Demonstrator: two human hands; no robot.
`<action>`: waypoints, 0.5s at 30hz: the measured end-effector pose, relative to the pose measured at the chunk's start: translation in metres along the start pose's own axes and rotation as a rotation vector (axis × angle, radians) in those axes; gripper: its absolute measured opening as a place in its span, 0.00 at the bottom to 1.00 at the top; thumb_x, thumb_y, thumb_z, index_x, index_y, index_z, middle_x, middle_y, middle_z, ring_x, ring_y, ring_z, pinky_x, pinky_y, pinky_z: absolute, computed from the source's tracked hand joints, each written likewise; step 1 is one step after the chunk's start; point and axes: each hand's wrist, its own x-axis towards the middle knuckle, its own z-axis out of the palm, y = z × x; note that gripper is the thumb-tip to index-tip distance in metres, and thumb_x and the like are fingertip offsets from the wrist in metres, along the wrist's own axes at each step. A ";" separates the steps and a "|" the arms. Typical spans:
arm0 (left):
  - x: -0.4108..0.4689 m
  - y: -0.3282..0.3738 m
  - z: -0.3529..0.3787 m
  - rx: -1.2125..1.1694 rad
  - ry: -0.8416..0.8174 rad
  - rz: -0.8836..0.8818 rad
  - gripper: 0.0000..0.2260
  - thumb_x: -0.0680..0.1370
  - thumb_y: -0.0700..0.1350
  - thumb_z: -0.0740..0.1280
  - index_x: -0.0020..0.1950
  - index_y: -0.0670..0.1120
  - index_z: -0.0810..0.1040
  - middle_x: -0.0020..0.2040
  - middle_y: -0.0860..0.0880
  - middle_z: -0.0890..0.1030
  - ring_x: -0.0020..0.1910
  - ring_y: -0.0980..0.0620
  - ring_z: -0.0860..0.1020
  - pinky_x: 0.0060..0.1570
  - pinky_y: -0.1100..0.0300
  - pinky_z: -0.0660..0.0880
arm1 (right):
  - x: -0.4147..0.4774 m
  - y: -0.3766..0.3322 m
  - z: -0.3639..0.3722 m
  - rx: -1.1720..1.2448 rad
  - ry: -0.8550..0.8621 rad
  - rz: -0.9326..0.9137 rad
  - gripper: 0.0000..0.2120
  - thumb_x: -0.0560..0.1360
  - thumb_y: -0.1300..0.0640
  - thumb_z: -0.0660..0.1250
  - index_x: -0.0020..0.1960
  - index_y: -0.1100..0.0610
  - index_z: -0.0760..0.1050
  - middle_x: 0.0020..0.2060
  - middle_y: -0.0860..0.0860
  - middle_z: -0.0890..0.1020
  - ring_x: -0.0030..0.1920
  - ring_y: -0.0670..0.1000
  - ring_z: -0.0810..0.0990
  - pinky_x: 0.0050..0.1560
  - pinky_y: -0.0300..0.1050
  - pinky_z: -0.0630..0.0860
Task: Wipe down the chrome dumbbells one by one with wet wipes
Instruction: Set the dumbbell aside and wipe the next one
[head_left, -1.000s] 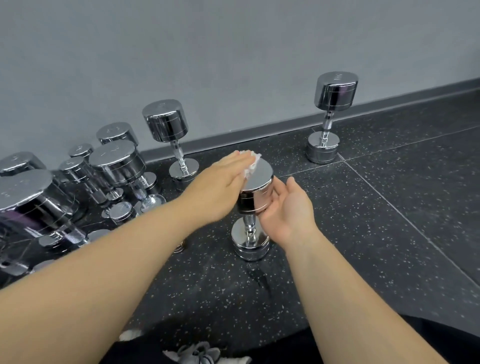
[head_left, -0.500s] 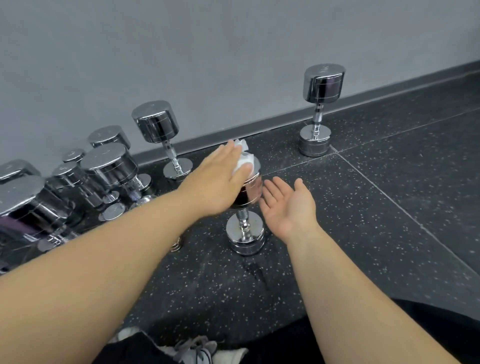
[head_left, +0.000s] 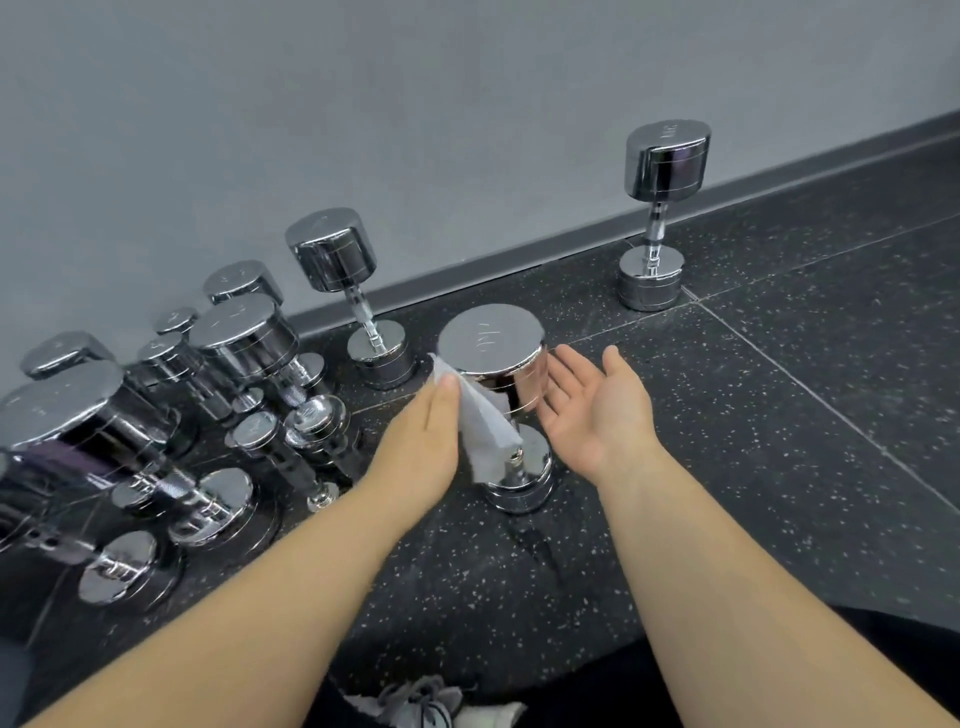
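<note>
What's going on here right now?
A person is cleaning a chrome dumbbell that stands on end on the speckled floor. The left hand presses a wet wipe against the left side of its top head. The right hand is open beside the head on the right; contact can't be confirmed. A cluster of dumbbells sits at left, and another dumbbell stands apart near the wall.
</note>
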 end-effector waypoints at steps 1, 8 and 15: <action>0.006 0.004 0.006 -0.277 0.018 -0.082 0.31 0.79 0.68 0.46 0.66 0.50 0.77 0.64 0.50 0.79 0.64 0.50 0.76 0.67 0.51 0.69 | -0.001 0.001 0.000 -0.010 0.000 0.003 0.27 0.85 0.44 0.50 0.74 0.61 0.66 0.71 0.58 0.72 0.71 0.57 0.72 0.73 0.54 0.67; 0.018 0.031 0.020 -0.888 0.141 -0.212 0.15 0.84 0.55 0.56 0.54 0.50 0.80 0.44 0.55 0.86 0.49 0.55 0.83 0.58 0.53 0.77 | 0.000 -0.002 0.006 -0.047 -0.010 -0.021 0.27 0.85 0.44 0.51 0.74 0.62 0.67 0.69 0.58 0.74 0.69 0.56 0.74 0.71 0.53 0.70; -0.031 0.015 0.019 -0.606 0.401 -0.062 0.11 0.80 0.40 0.65 0.59 0.51 0.82 0.55 0.54 0.84 0.56 0.54 0.81 0.60 0.50 0.77 | -0.020 0.021 0.001 -0.391 0.179 0.233 0.23 0.83 0.46 0.55 0.67 0.62 0.72 0.60 0.61 0.79 0.55 0.61 0.80 0.50 0.54 0.76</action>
